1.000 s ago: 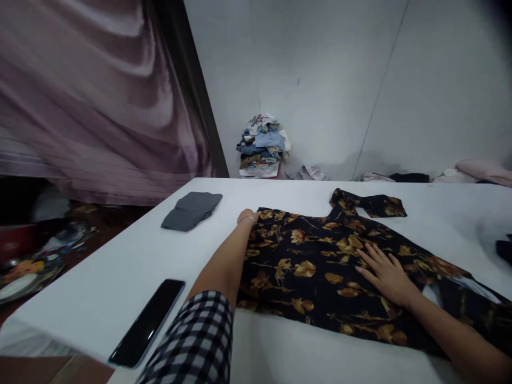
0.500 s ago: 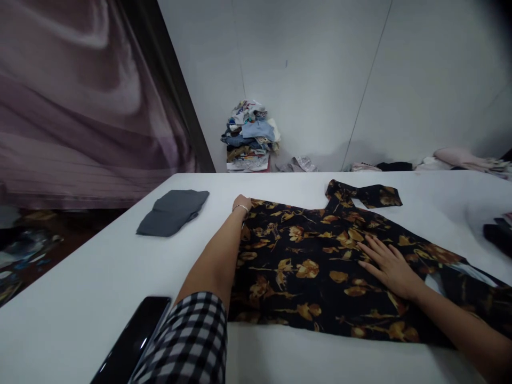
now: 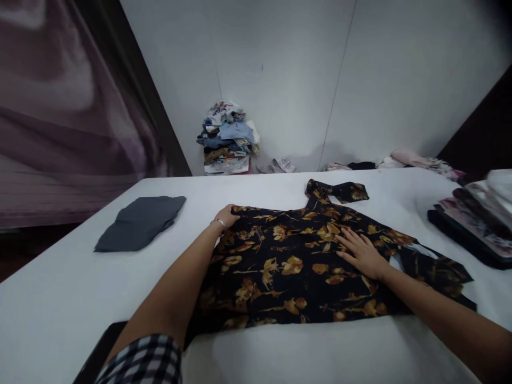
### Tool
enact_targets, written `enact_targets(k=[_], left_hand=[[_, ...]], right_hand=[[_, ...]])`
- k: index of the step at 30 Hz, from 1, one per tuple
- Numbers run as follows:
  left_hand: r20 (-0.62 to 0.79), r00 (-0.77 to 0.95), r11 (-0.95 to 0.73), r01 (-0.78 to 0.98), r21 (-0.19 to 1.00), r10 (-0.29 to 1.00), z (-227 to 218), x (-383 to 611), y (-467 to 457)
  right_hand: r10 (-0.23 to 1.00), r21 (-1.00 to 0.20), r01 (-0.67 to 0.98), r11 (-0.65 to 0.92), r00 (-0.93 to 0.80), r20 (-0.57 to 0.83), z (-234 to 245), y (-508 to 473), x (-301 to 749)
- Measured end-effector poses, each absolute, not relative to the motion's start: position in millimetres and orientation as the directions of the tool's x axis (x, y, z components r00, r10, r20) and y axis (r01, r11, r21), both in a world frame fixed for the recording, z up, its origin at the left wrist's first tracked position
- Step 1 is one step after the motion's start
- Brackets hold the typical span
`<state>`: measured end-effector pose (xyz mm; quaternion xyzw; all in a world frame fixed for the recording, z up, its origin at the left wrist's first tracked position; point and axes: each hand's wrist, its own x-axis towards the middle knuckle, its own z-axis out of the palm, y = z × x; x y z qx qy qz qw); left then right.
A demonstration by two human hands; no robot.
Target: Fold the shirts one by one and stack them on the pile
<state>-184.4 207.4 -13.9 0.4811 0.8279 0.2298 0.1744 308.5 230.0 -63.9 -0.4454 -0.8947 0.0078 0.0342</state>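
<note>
A black blouse [image 3: 296, 266] with gold and brown flowers lies spread on the white table. One sleeve [image 3: 344, 192] points to the far side and another sleeve [image 3: 436, 272] lies to the right. My left hand [image 3: 227, 215], with a bracelet at the wrist, is closed on the blouse's far left corner; its fingertips are partly hidden. Flat on the cloth, fingers spread, my right hand [image 3: 364, 256] presses near the blouse's upper part. The near left corner of the blouse is partly behind my left forearm.
A folded grey cloth [image 3: 140, 224] lies on the table [image 3: 52, 298] at left. Under my left arm is a black phone-like slab [image 3: 100, 349]. Folded garments [image 3: 476, 224] are stacked at right. A clothes pile [image 3: 228, 141] and more cloth [image 3: 412, 158] stand along the wall.
The view has turned to the right, bringing more of the stack at right into sight. My left hand keeps the corner, and the blouse's left edge now slants toward me. My right hand stays flat.
</note>
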Motion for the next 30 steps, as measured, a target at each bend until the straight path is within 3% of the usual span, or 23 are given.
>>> enact_targets(k=[2,8,10,12,15,18,21,23,25,30], left_hand=[[0.003,-0.470,0.408,0.769,0.493,0.883,-17.8,-183.4,202.7],[0.154,-0.672,0.563,0.705,0.431,0.725,-12.9,-179.7,196.1],[0.211,-0.578,0.474,0.790,0.389,0.789,-10.0,-163.3,190.1],[0.232,-0.378,0.307,0.906,0.291,0.896,-12.1,-141.0,182.1],[0.133,-0.187,0.166,0.974,0.155,0.973,-25.2,-113.8,171.3],[-0.023,-0.225,0.226,0.967,0.120,0.974,-37.9,-108.1,169.1],[-0.082,-0.237,0.246,0.960,0.131,0.968,-34.8,-115.1,174.2],[-0.099,-0.253,0.266,0.952,0.154,0.962,-23.6,-116.9,175.4],[-0.088,-0.282,0.294,0.939,0.177,0.955,-11.9,-111.9,170.6],[-0.112,-0.222,0.238,0.959,0.156,0.969,-16.0,-83.7,137.9]], right_hand=[[0.799,-0.044,0.798,0.601,-0.600,0.045,-62.5,229.6,307.5],[0.807,-0.033,0.807,0.590,-0.590,0.008,-55.5,228.4,303.8],[0.810,-0.045,0.810,0.585,-0.586,-0.009,-53.9,227.3,302.3],[0.811,-0.072,0.810,0.582,-0.585,-0.025,-52.3,225.7,300.7],[0.811,-0.135,0.810,0.571,-0.582,-0.055,-46.1,226.3,298.9],[0.802,-0.267,0.797,0.541,-0.585,-0.120,-30.4,238.2,300.1],[0.857,-0.392,0.791,0.471,-0.515,-0.009,-9.5,265.6,306.2],[0.930,-0.367,0.858,0.360,-0.361,0.069,0.7,289.1,311.9],[0.974,-0.301,0.926,0.227,-0.221,0.056,4.2,311.7,316.8],[0.993,-0.224,0.968,0.116,-0.118,0.000,-11.0,347.8,320.5]])
